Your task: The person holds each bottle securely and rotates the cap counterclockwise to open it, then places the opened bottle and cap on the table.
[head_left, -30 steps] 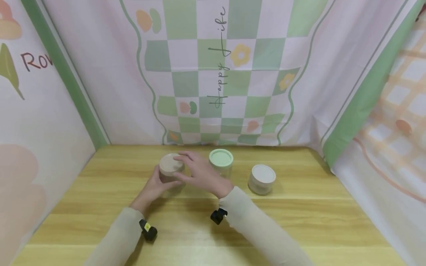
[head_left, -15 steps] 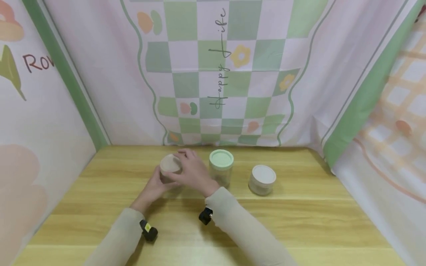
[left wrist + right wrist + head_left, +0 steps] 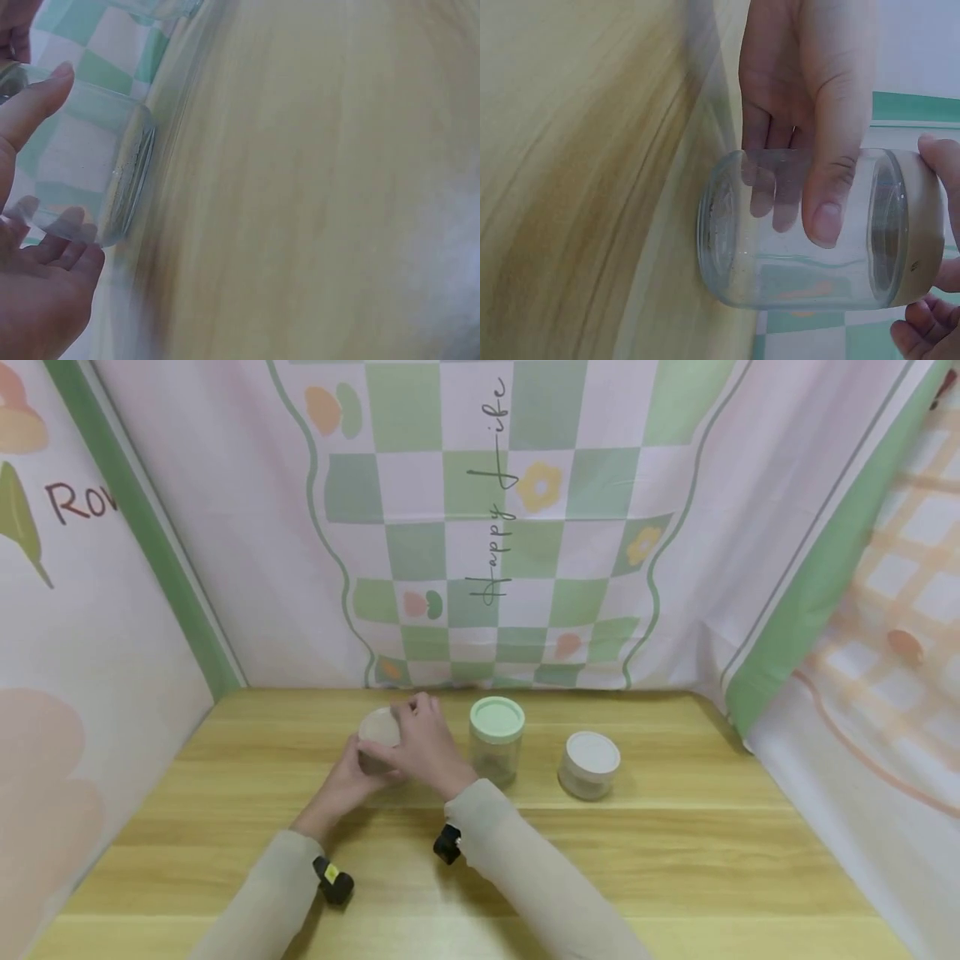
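Note:
A clear glass jar (image 3: 780, 277) with a beige lid (image 3: 377, 727) stands upright at the back left of the table. My left hand (image 3: 348, 783) holds its glass body from the side, thumb in front and fingers behind, as the right wrist view shows. Over the top, my right hand (image 3: 426, 747) grips the lid's rim between thumb and curled fingers. Through the glass (image 3: 82, 142) in the left wrist view, no contents show. Part of the lid is hidden under my right fingers.
Just right of my right hand stands a tall clear jar with a green lid (image 3: 497, 720). Farther right is a short clear jar with a white lid (image 3: 591, 766). A patterned cloth (image 3: 480, 552) hangs behind the wooden table (image 3: 420, 893).
My right hand has turned and shifted left, its spread fingers closing round the lid's rim. The left hand keeps its hold on the jar, which stays in place.

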The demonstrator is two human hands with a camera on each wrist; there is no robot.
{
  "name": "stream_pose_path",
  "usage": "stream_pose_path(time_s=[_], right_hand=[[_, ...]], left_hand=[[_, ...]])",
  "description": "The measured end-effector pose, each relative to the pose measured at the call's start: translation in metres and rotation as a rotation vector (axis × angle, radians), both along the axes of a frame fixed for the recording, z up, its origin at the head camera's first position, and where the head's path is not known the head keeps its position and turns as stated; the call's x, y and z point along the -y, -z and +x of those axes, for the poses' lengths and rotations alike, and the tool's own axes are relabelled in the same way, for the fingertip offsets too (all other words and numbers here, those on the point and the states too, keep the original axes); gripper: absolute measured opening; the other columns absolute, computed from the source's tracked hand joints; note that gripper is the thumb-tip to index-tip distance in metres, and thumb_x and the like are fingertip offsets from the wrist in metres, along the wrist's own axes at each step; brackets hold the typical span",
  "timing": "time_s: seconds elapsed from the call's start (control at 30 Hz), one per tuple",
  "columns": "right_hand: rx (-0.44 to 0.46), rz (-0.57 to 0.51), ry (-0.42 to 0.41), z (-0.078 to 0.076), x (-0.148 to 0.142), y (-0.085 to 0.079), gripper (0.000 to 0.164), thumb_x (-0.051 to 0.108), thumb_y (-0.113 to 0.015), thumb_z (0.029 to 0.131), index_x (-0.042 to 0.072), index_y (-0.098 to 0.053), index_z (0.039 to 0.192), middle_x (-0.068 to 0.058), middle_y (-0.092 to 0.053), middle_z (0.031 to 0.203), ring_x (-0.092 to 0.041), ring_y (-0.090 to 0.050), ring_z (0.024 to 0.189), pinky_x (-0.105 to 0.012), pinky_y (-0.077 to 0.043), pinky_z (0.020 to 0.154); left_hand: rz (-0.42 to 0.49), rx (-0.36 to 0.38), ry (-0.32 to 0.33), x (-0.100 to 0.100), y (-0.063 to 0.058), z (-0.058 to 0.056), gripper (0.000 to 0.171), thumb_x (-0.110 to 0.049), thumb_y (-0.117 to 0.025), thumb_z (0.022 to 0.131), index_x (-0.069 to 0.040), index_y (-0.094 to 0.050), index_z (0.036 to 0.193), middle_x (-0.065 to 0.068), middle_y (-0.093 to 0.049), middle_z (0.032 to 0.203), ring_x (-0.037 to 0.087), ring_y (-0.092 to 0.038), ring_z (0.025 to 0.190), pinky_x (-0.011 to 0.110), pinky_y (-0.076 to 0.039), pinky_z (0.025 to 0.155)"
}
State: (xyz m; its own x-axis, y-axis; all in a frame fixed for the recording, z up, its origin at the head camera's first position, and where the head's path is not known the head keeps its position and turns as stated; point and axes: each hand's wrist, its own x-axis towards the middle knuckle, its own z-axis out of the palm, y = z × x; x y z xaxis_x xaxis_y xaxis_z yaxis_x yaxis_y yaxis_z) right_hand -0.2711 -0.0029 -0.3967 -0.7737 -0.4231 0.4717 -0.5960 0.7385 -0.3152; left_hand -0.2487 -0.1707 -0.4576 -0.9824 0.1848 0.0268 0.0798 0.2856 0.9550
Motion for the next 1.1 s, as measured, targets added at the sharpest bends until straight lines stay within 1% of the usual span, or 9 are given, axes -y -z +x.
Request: stream_pose_path(time_s=[0.13,0.27,0.5,0.67,0.9,1.1], right_hand=[[0.013,0.000,0.008,-0.0013,0.0004,0.0019,0.074,0.064,-0.068,0.086,0.000,-0.066,0.124,-0.014,-0.054,0.116,-0.023,-0.046,0.105,-0.029,-0.047,0.082],[0.011,-0.016,0.011,-0.0020,0.0002,0.0039,0.074,0.063,-0.069,0.086,0.000,-0.066,0.125,-0.013,-0.053,0.116,-0.024,-0.046,0.106,-0.029,-0.046,0.082],[0.026,-0.072,-0.004,0.0011,0.0004,0.0062,0.071,0.058,-0.072,0.086,0.001,-0.065,0.126,-0.013,-0.053,0.119,-0.026,-0.046,0.108,-0.031,-0.047,0.082],[0.042,-0.097,-0.010,0.0013,0.0007,0.0049,0.071,0.057,-0.073,0.086,0.000,-0.064,0.127,-0.013,-0.052,0.118,-0.026,-0.046,0.108,-0.031,-0.046,0.082],[0.113,-0.119,-0.001,-0.0003,0.0007,0.0045,0.075,0.059,-0.073,0.085,0.001,-0.062,0.132,-0.012,-0.050,0.121,-0.022,-0.044,0.109,-0.030,-0.046,0.083],[0.154,-0.147,-0.003,-0.0022,-0.0002,0.0055,0.076,0.058,-0.073,0.085,0.002,-0.061,0.134,-0.011,-0.049,0.124,-0.023,-0.044,0.112,-0.032,-0.047,0.086]], left_hand=[[-0.024,0.015,-0.008,-0.0005,-0.0019,-0.0005,0.105,-0.031,-0.082,0.085,-0.008,-0.010,0.157,0.024,-0.024,0.158,0.046,-0.027,0.142,0.067,-0.023,0.112],[-0.038,0.029,-0.009,-0.0002,-0.0011,-0.0017,0.106,-0.035,-0.082,0.084,-0.009,-0.010,0.158,0.023,-0.022,0.159,0.045,-0.024,0.144,0.068,-0.021,0.112],[-0.012,0.034,0.014,0.0012,-0.0008,-0.0006,0.105,-0.033,-0.081,0.085,-0.010,-0.009,0.158,0.022,-0.020,0.160,0.045,-0.018,0.145,0.070,-0.015,0.113],[-0.018,0.042,0.011,0.0024,-0.0022,-0.0005,0.106,-0.033,-0.081,0.085,-0.011,-0.008,0.158,0.022,-0.019,0.160,0.045,-0.017,0.146,0.070,-0.014,0.113],[0.010,0.046,0.014,0.0033,0.0010,-0.0030,0.106,-0.033,-0.082,0.084,-0.010,-0.009,0.158,0.023,-0.021,0.160,0.045,-0.020,0.145,0.068,-0.016,0.114],[0.015,0.046,0.007,0.0022,0.0012,-0.0029,0.106,-0.033,-0.082,0.084,-0.010,-0.009,0.158,0.023,-0.021,0.160,0.044,-0.020,0.145,0.065,-0.016,0.115]])
